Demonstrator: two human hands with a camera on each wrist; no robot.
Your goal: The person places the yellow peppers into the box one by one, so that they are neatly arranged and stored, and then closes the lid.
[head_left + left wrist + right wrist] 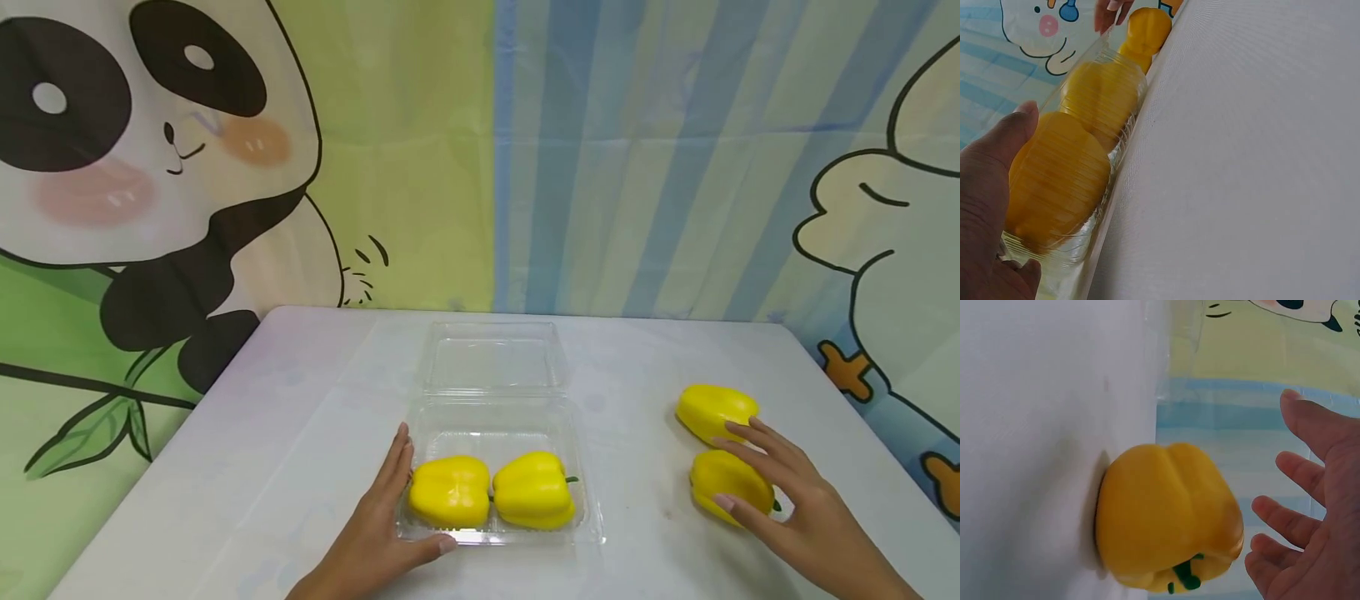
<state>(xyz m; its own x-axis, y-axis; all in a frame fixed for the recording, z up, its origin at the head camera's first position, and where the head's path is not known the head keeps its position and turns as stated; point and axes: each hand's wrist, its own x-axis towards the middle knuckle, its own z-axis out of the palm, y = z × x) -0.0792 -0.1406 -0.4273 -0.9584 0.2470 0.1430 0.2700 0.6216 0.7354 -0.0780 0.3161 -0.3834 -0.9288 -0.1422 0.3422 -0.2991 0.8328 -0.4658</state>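
Note:
A clear plastic clamshell box (495, 417) lies on the table with its lid folded back. Two yellow bell peppers, a left one (450, 492) and a right one (534, 492), sit side by side in its base. My left hand (378, 517) rests against the box's front left corner, fingers straight along the side and thumb at the front edge. On the right, my right hand (806, 500) hovers with spread fingers above a nearer yellow bell pepper (1163, 515), apart from it in the right wrist view. Just behind lies another yellow bell pepper (712, 410), partly covered by fingertips.
The white table (315, 400) ends at a back edge against a printed curtain (637, 167) with a panda and stripes. The box's open lid (491, 358) lies toward that back edge. Bare tabletop separates the box from the loose peppers.

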